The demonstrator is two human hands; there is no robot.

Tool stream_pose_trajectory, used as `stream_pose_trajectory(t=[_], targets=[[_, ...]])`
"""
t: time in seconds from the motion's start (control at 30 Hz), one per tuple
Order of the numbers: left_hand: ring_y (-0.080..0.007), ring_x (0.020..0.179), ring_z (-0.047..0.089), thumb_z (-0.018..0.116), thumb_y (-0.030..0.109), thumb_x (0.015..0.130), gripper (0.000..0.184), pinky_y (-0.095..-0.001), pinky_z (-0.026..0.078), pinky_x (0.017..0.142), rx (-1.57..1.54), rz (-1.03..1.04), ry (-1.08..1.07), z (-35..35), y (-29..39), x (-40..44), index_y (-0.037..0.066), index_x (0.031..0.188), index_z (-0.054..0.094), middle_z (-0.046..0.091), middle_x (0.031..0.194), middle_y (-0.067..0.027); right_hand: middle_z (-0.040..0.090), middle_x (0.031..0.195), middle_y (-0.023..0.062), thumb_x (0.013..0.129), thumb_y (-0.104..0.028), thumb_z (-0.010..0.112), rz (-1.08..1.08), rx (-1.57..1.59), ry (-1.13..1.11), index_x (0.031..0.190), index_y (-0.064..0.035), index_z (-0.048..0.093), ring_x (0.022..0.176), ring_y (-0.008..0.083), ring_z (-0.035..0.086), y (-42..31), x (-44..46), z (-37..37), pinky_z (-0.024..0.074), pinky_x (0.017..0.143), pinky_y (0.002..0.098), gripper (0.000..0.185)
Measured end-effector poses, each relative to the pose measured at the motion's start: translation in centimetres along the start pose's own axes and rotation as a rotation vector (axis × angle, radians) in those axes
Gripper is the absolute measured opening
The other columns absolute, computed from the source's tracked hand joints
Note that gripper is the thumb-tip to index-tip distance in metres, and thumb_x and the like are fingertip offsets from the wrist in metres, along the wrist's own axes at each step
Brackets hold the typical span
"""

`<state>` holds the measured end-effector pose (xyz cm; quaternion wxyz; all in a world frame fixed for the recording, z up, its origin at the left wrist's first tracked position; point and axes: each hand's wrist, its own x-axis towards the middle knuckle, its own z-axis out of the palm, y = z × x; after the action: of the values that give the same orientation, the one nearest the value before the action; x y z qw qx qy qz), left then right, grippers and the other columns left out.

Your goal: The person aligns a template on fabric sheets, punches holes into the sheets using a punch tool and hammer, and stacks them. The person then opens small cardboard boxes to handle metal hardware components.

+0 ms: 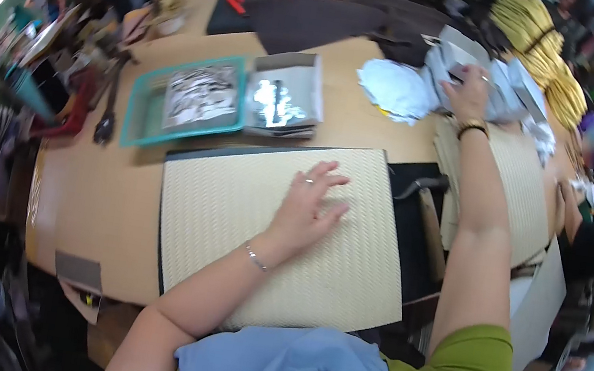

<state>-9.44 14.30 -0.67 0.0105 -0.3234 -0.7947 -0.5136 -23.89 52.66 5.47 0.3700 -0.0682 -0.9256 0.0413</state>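
My left hand point(309, 208), fingers spread, cream sheet point(231, 214) beneath, my right hand point(468, 98), box point(462, 47) at twelve o'clock, grip unclear

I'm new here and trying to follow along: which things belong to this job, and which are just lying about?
Likely in use:
- textured cream sheet, beneath left hand
- pale box, at right hand

Apparently lying about:
- teal tray
- yellow bundle

left hand point(309, 206) palm down, fingers point(323, 178) spread, right arm point(479, 213) stretched forward, wrist bent
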Motion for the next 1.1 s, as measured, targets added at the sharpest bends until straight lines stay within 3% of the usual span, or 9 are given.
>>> stream_pose_trajectory(t=[0.07,0.17,0.3,0.4,0.5,0.9,1.0,1.1], targets=[[-0.033,0.129,0.042,0.07,0.014,0.081,0.039,-0.0459,0.024,0.109,-0.011,-0.039,-0.004,-0.4,0.7,0.1,0.008,0.118,0.058,0.046,0.138,-0.0177,0.055,0.111,0.014,0.068,-0.027,0.081,0.063,-0.001,-0.036,0.098,-0.0096,0.058,0.101,0.0335,0.058,-0.9,-0.5,-1.0,0.0487,0.084,0.0421,0.042],[-0.0322,0.128,0.043,0.07,0.015,0.081,0.037,-0.0451,0.026,0.108,-0.015,-0.047,-0.006,-0.4,0.9,0.1,0.008,0.116,0.059,0.047,0.137,-0.0173,0.058,0.105,0.0116,0.069,-0.026,0.08,0.023,-0.024,-0.064,0.088,-0.0101,0.061,0.098,0.031,0.059,0.0,-1.0,-0.6,0.0487,0.083,0.0414,0.031],[-0.0329,0.129,0.042,0.07,0.016,0.081,0.037,-0.0481,0.024,0.109,0.022,-0.051,-0.014,-0.3,0.8,0.1,0.008,0.116,0.059,0.047,0.137,-0.0166,0.062,0.091,0.0104,0.07,-0.025,0.078,0.028,0.089,-0.148,0.089,-0.0099,0.064,0.095,0.0301,0.059,1.3,-0.6,0.7,0.0477,0.082,0.0407,0.028],[-0.037,0.13,0.041,0.068,0.022,0.082,0.035,-0.0612,0.023,0.107,0.049,-0.03,-0.014,-0.2,0.7,0.0,0.011,0.114,0.059,0.047,0.136,-0.0151,0.063,0.091,0.0118,0.071,-0.023,0.077,0.016,0.178,-0.144,0.09,-0.0083,0.066,0.092,0.0307,0.059,1.7,-0.6,1.2,0.0475,0.082,0.0409,0.027],[-0.0344,0.131,0.04,0.071,0.017,0.081,0.037,-0.0562,0.019,0.11,0.04,-0.047,-0.026,-0.3,0.9,0.1,0.009,0.115,0.059,0.047,0.138,-0.0162,0.064,0.089,0.0128,0.071,-0.021,0.077,-0.072,0.15,-0.08,0.089,-0.0064,0.066,0.088,0.0313,0.06,1.4,-0.9,0.9,0.048,0.079,0.0408,0.025],[-0.0368,0.132,0.039,0.071,0.018,0.08,0.037,-0.054,0.019,0.111,0.057,-0.065,-0.031,-0.2,1.0,0.0,0.01,0.114,0.06,0.047,0.138,-0.0161,0.064,0.082,0.0115,0.071,-0.017,0.076,-0.221,0.378,-0.025,0.079,-0.0056,0.063,0.083,0.0326,0.059,-7.1,-4.1,0.8,0.0477,0.074,0.0418,0.019],[-0.0387,0.132,0.038,0.068,0.024,0.082,0.035,-0.0596,0.022,0.108,0.072,-0.041,-0.035,-0.3,0.9,0.0,0.012,0.114,0.06,0.046,0.137,-0.016,0.063,0.081,0.011,0.071,-0.015,0.076,-0.236,0.437,-0.034,0.079,-0.0062,0.063,0.083,0.0329,0.058,-9.1,-5.7,2.1,0.0474,0.074,0.0416,0.018],[-0.0371,0.132,0.039,0.072,0.019,0.08,0.037,-0.0537,0.019,0.111,0.055,-0.048,-0.04,-0.3,0.8,0.0,0.01,0.114,0.06,0.047,0.138,-0.016,0.063,0.083,0.0103,0.071,-0.013,0.076,-0.123,0.463,-0.151,0.079,-0.0071,0.063,0.085,0.0319,0.058,-10.0,-7.4,3.4,0.0476,0.075,0.0412,0.016]])
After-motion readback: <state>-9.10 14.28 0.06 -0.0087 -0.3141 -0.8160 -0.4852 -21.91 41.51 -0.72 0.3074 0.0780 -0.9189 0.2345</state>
